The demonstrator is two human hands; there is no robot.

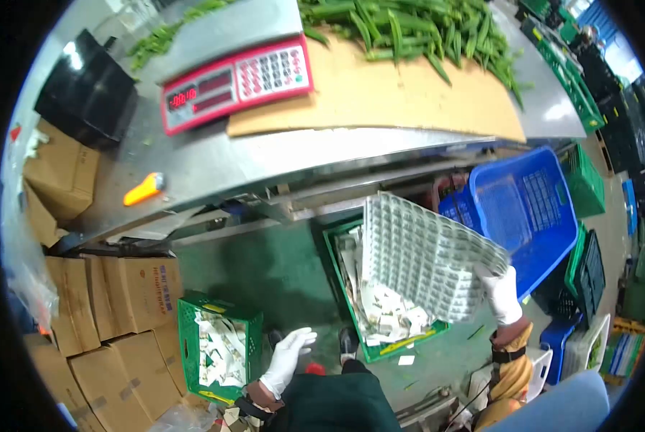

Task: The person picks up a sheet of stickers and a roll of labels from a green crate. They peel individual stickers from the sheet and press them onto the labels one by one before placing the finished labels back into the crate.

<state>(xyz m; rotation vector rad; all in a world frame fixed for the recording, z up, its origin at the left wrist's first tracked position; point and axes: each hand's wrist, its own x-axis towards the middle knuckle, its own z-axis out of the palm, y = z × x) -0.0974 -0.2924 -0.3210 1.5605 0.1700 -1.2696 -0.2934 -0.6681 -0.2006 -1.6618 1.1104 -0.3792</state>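
Note:
In my gloved right hand (504,295) is a sheet of labels (423,252), pale and silvery, printed with a grid of small repeated marks. The hand grips it at the lower right corner. The sheet slants over a green crate (344,291) of loose white paper pieces and hides part of it. My left hand (288,361), also in a white glove, is held low with its fingers stretched out and nothing in them. It is nearest to a second green crate (254,349), on the floor, with similar paper scraps inside.
A metal table (214,162) bears a red scale (236,85), an orange cutter (144,189) and okra (409,29) on cardboard (380,104). Cardboard boxes (124,367) are stacked at left. A blue basket (513,201) stands at right, near more crates.

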